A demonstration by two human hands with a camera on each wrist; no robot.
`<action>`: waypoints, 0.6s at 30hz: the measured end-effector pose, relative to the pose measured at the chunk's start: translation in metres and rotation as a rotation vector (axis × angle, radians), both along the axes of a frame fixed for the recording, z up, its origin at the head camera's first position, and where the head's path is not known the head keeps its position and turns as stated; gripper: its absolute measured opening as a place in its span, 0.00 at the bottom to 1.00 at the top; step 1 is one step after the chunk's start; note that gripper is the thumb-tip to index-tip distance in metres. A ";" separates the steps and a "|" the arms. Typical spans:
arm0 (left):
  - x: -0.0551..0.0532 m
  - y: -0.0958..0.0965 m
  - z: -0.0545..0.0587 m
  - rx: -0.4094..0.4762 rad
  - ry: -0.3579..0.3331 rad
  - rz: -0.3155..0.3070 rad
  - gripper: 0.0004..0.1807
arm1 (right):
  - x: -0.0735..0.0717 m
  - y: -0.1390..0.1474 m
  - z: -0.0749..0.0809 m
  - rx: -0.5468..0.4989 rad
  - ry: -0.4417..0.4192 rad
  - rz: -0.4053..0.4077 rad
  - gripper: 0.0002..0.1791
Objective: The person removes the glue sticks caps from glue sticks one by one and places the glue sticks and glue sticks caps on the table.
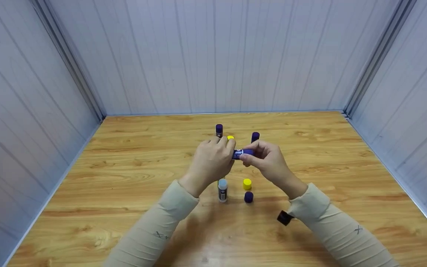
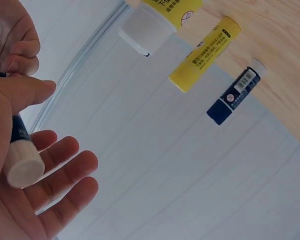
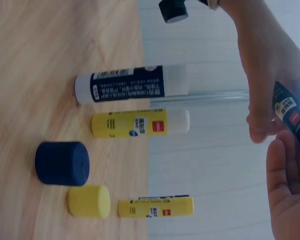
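Note:
Between both hands a dark blue glue stick [image 1: 238, 154] is held sideways above the table. My left hand [image 1: 212, 158] grips its body; its white base [image 2: 25, 165] shows beside the fingers in the left wrist view. My right hand [image 1: 269, 163] pinches the dark cap end between thumb and fingers. Below the hands, an uncapped glue stick with a dark label [image 1: 222, 192] stands upright, and a yellow uncapped glue stick [image 3: 130, 123] stands by it. Close to these are a yellow cap [image 1: 247, 184] and a dark blue cap [image 1: 248, 197] on the table.
Behind the hands stand two dark blue capped glue sticks [image 1: 219, 129], [image 1: 255, 136] and a yellow capped glue stick [image 2: 205, 54]. A wooden table [image 1: 132, 193] carries everything, with pale panel walls [image 1: 213, 55] at the back and sides.

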State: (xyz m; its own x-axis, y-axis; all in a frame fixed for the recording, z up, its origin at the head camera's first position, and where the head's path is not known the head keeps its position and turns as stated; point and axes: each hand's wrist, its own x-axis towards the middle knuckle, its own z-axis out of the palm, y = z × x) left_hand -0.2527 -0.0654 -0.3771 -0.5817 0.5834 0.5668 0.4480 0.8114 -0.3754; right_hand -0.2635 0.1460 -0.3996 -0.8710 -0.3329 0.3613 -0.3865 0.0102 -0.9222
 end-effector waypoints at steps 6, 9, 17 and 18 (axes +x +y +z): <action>-0.001 0.003 0.001 0.010 0.008 0.037 0.06 | 0.001 -0.004 0.001 -0.045 -0.065 0.022 0.06; 0.000 0.003 0.002 0.005 0.004 0.052 0.07 | 0.001 -0.006 0.001 -0.063 -0.091 0.031 0.05; 0.000 0.002 0.003 -0.037 0.002 0.043 0.13 | 0.001 -0.008 0.001 -0.070 -0.099 0.045 0.05; 0.000 0.001 0.003 -0.037 0.000 0.041 0.13 | 0.001 -0.008 0.002 -0.064 -0.093 0.047 0.05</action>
